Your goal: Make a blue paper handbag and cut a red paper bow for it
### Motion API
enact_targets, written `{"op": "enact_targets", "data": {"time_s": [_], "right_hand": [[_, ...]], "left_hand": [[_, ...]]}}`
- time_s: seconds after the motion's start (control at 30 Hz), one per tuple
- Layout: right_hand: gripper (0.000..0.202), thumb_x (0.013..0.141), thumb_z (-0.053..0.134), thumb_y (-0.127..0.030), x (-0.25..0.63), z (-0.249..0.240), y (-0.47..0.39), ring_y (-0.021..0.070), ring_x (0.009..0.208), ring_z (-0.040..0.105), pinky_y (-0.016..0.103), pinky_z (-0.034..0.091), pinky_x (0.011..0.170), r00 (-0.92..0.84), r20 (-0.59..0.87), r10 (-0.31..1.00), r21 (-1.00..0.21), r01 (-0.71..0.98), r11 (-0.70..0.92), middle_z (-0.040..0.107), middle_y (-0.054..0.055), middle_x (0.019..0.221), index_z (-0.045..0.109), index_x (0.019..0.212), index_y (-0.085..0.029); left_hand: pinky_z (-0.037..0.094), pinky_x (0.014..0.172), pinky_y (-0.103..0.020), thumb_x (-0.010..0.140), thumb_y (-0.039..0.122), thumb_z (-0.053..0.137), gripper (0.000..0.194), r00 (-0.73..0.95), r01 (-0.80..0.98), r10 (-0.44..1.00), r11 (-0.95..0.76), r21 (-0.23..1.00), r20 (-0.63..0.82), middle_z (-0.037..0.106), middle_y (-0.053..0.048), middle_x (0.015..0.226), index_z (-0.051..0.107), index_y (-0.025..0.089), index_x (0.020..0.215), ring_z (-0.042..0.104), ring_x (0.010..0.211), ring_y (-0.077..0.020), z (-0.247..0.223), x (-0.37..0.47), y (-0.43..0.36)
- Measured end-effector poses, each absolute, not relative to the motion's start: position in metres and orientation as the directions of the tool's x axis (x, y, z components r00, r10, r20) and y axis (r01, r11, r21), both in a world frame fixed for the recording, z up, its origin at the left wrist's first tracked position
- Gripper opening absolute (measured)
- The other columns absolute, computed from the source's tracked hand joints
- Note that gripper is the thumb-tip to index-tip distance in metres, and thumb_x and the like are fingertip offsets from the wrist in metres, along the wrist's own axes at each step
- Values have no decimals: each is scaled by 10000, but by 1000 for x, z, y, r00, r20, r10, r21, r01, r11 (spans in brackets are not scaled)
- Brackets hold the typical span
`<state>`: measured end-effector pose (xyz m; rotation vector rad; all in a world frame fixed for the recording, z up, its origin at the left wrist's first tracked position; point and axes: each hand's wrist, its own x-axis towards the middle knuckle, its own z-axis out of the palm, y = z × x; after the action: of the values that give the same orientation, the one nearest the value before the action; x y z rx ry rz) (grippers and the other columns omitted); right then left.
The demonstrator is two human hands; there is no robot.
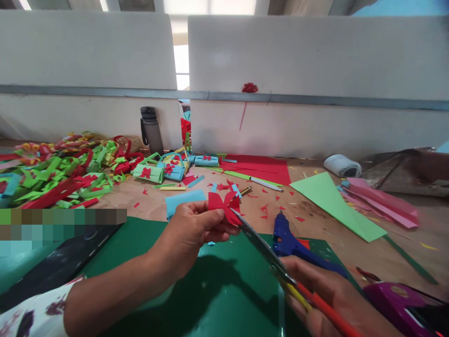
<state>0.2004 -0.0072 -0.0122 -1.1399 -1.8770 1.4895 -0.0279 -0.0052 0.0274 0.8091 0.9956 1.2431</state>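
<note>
Between the thumb and fingers of my left hand (pixel 201 222) is a red paper flower (pixel 226 206) with notched petals. My right hand (pixel 326 290) grips scissors (pixel 261 245) with red and yellow handles. Their blade tips reach the lower right part of the flower; whether they touch or cut the paper I cannot tell. Beneath my hands lies a green cutting mat (pixel 196 299). A blue hot glue gun (pixel 298 248) rests on the mat's right side, just beyond my right hand. A light blue paper piece (pixel 182 201) sits behind my left hand.
Small paper bags (pixel 173 171) with red flowers stand behind, near a dark bottle (pixel 151 128). A heap of coloured paper strips (pixel 80 173) fills the left. Red paper (pixel 261 168), a pen (pixel 265 184), green paper (pixel 336 203) and a purple object (pixel 396 302) lie rightward.
</note>
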Motion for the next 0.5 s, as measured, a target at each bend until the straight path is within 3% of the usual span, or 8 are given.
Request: {"op": "enact_targets", "data": {"time_s": [0.27, 0.5], "right_hand": [[282, 738, 621, -461, 201, -15, -6, 159, 541, 574, 223, 477, 497, -533, -62, 844, -917, 364, 163, 581, -4, 599, 643, 875, -216], [255, 710, 648, -426, 196, -3, -7, 171, 617, 602, 234, 512, 592, -501, -44, 864, -892, 410, 192, 634, 17, 664, 664, 814, -194]], "left_hand": [[495, 613, -222, 742, 219, 648, 126, 37, -360, 987, 161, 919, -158, 699, -72, 720, 683, 98, 725, 646, 648, -136, 28, -29, -4], [493, 616, -233, 737, 225, 653, 128, 30, -351, 987, 156, 923, -155, 693, -69, 704, 675, 101, 716, 648, 663, -147, 26, -29, -3]]}}
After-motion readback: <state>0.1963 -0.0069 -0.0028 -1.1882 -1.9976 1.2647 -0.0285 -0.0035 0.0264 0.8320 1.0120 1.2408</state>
